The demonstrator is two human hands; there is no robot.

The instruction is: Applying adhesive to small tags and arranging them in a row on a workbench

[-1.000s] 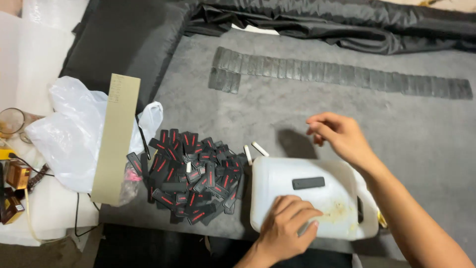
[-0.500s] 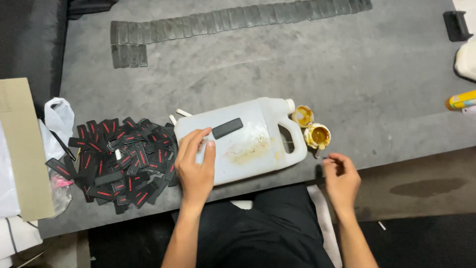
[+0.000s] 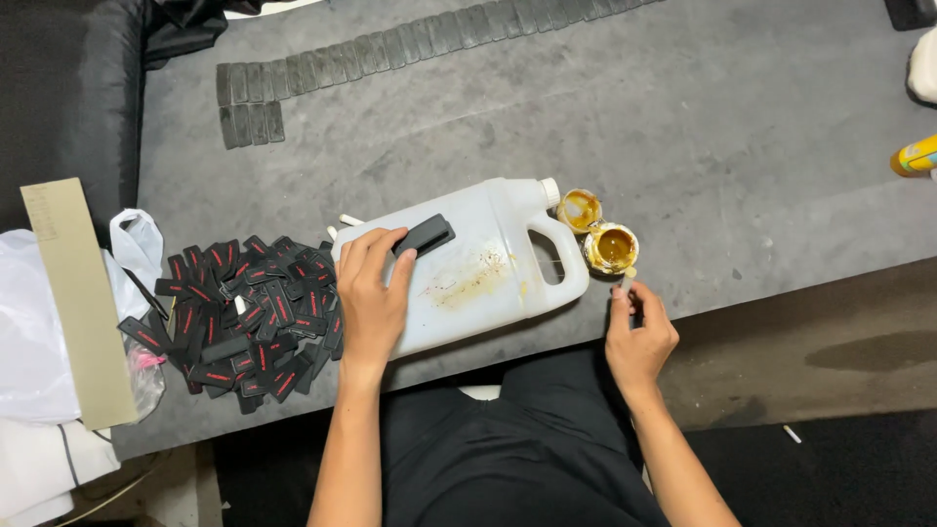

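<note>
A white plastic jug [image 3: 488, 263] lies on its side on the grey mat. My left hand [image 3: 373, 293] rests on the jug, fingers touching a small black rectangular tab [image 3: 426, 234] lying on it. My right hand [image 3: 636, 332] pinches a thin white stick [image 3: 627, 284], its tip close to a small open tin of yellow glue [image 3: 611, 246]. The tin's lid [image 3: 578, 208] sits just beside it, by the jug's cap. A heap of black tabs with red marks [image 3: 244, 317] lies left of the jug.
A long row of black tabs [image 3: 410, 44] is laid out along the far side of the mat. A tan cardboard strip [image 3: 80, 298] and white plastic bag [image 3: 39, 332] sit at left. A yellow object [image 3: 916, 156] is at the right edge.
The view swung from the left part of the mat to over the jug. My left hand came onto the jug by the black tab; my right hand drew back near the glue tin.
</note>
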